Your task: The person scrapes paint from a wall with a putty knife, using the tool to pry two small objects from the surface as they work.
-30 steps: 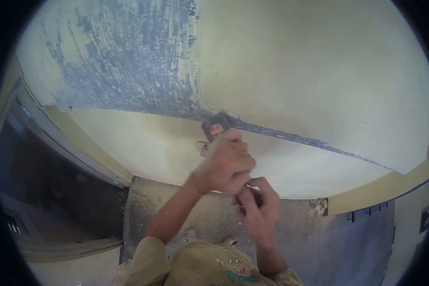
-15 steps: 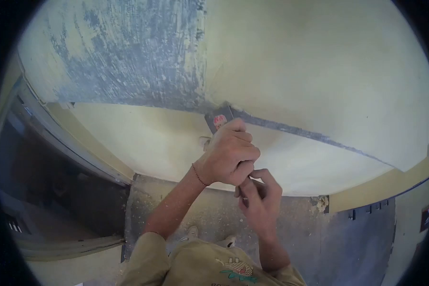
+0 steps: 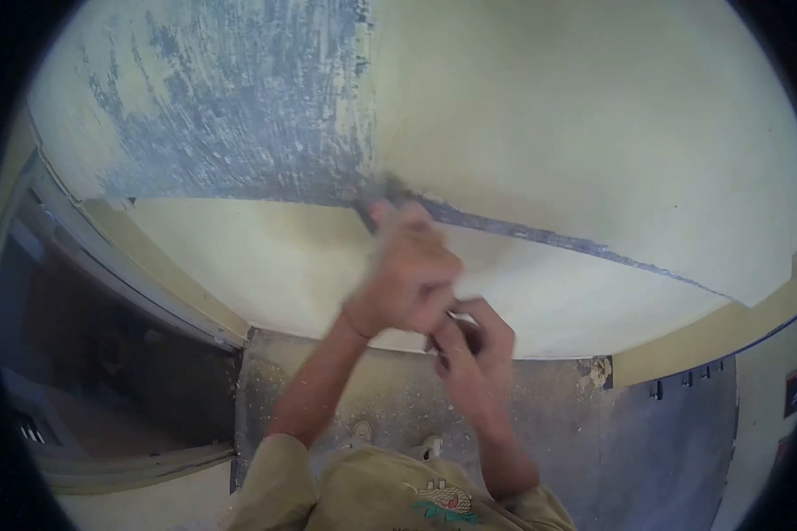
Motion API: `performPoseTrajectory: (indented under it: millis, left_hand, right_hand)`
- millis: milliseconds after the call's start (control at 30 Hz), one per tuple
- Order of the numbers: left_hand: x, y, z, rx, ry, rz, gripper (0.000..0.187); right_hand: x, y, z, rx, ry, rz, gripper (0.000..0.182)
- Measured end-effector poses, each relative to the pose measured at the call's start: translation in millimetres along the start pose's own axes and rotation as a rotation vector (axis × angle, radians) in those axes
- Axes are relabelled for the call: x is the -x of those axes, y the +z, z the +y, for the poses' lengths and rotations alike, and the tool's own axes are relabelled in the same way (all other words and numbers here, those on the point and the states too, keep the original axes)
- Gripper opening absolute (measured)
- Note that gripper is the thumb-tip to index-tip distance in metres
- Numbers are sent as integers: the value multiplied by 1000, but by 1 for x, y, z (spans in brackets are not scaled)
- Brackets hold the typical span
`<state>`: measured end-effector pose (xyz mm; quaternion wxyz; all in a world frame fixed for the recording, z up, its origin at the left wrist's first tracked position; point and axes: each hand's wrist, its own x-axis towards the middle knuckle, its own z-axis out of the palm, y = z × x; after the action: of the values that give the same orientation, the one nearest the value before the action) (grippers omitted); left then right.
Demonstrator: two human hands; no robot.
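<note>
In the head view my left hand [image 3: 407, 274] is closed round the handle of a scraper, close behind its blade. The scraper [image 3: 369, 215] is dark with a pinkish-red mark, and motion blurs it. Its blade meets the wall at the lower edge of the grey, scraped patch [image 3: 239, 115]. Just below, my right hand [image 3: 478, 358] curls its fingers round the rear end of the handle, which is mostly hidden. Right of the blade, cream paint [image 3: 576, 115] covers the wall above a thin grey stripe [image 3: 540, 237].
A dark doorway [image 3: 106, 336] with a pale frame stands on the left. Paint flakes lie on the grey floor [image 3: 558, 425] round my shoes [image 3: 361, 431]. At the wall's foot on the right is a crumbled patch [image 3: 596, 370]. Several dark hooks [image 3: 687, 379] show farther right.
Both hands and the scraper have shifted slightly up and left along the wall. The left hand and blade are now blurred by motion. The grip looks the same.
</note>
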<state>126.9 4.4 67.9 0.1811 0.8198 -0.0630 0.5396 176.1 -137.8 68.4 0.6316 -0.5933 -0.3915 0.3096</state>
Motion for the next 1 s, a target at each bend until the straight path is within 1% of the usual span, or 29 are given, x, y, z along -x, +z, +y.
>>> performPoseTrajectory:
  millis: [33, 67, 100, 133, 200, 233, 300, 333, 400, 433, 467, 500, 533, 600, 633, 700, 733, 833, 900, 933, 1000]
  left_hand:
    - [-1, -16, -2, 35, -40, -39, 16]
    - [-4, -29, -4, 62, -75, -82, 17]
    - [-2, -16, -2, 72, -17, -47, 17]
    - [0, -10, 1, 57, -2, -48, 17]
    - [-1, -3, 4, 38, -15, -125, 16]
    - [0, -17, -3, 46, -4, -193, 16]
    - [-4, -13, -2, 50, 1, -174, 16]
    - [-1, -10, 1, 61, 0, -169, 16]
    - [-2, -1, 4, 55, -3, -135, 16]
    - [-3, 4, 6, 61, -10, -98, 17]
    - [-2, 2, 5, 73, -12, -95, 17]
    - [-2, -8, 3, 54, -12, -126, 16]
    - [-3, -13, 1, 27, -12, -155, 15]
    - [7, 9, 12, 62, -34, -188, 16]
    - [4, 12, 10, 72, -22, -211, 16]
    - [1, -12, -1, 26, -23, -185, 16]
    - [0, -19, -3, -15, -41, -159, 16]
    - [5, 0, 1, 29, -13, -123, 16]
    - [2, -5, -2, -1, -5, -134, 16]
    - [2, -4, 1, -15, -23, -137, 17]
    - [1, -19, -1, -41, -27, -183, 17]
  right_hand:
    - [5, -2, -3, 1, 8, 0, 11]
    - [11, 0, -10, -21, 66, 15, 9]
    - [13, 3, -15, -45, 109, 26, 7]
    - [14, 4, -13, -53, 91, 19, 7]
    - [18, -1, -7, -139, 188, 117, 8]
    - [19, 1, -3, -130, 192, 118, 8]
    - [19, 9, 2, -27, -12, 78, 8]
    - [25, 2, -1, -22, 7, 70, 8]
    - [25, -12, -12, -95, 212, 95, 9]
    - [22, -5, -12, -100, 212, 102, 9]
    - [18, 1, -12, -85, 167, 75, 9]
    - [15, 2, -11, -72, 120, 42, 10]
    - [14, -4, -9, -68, 121, 37, 10]
    - [25, -13, -1, -112, 190, 109, 11]
    - [17, -9, 1, -125, 171, 111, 11]
    - [6, -7, 3, -10, 144, 38, 10]
    - [8, -5, 2, -14, 148, 46, 10]
    - [16, -5, -1, -83, 134, 44, 9]
    - [19, -11, 1, -132, 221, 91, 9]
    - [17, -6, 3, -133, 223, 97, 9]
    - [6, 13, 0, -183, 83, -13, 10]
